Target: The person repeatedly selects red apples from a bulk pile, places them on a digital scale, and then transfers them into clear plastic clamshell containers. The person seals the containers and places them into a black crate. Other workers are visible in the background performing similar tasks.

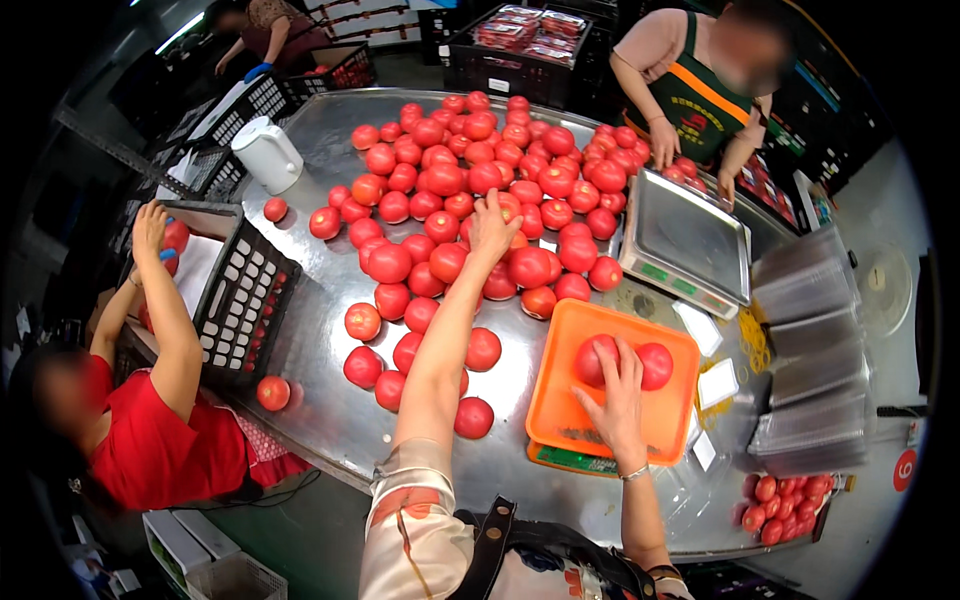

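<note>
My left hand (490,235) stretches into the big heap of red tomatoes (440,178) in the middle of the metal table. Its fingers curl round one tomato (508,206), which they partly hide. At my right, an orange tray (546,400) rests on a scale with a green front (575,460). Two tomatoes lie in that tray. My right hand (615,395) has its fingers over the left tomato (590,362), thumb spread to the side. The other tomato (655,366) sits against the fingertips.
Left stand a black crate (245,300), a white kettle (268,155) and a person in red (170,440). Across the table, a person in a green apron (690,95) works beside another scale (690,235). Clear plastic bags (815,350), yellow rubber bands (753,340) and bagged tomatoes (785,507) lie right.
</note>
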